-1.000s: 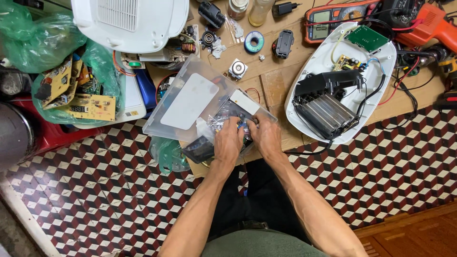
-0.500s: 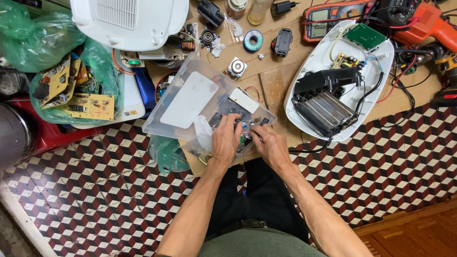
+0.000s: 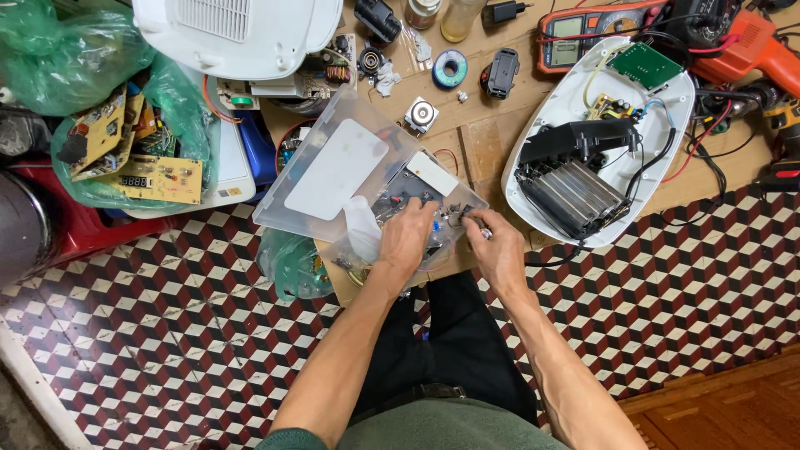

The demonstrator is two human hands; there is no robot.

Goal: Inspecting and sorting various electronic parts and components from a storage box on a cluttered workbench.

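Two bare hands are sorting small parts in a clear plastic box.
Left hand is resting flat, fingers spread; right hand is pinching a tiny part (too small to identify), best kept low over the box.

- The scene is lit evenly and fairly brightly from above; no single lamp can be made out.
- Only soft, short shadows are cast, the darkest lying under the forearms, below the fingers of the left hand.
- Pale glare is spread over the clear plastic lid just above and left of those fingers, and the white housing far above them is nearly washed out.
- Slight motion blur is seen at the right hand.
- Lines are bent at the edges by the wide lens, as seen in the floor tiles.
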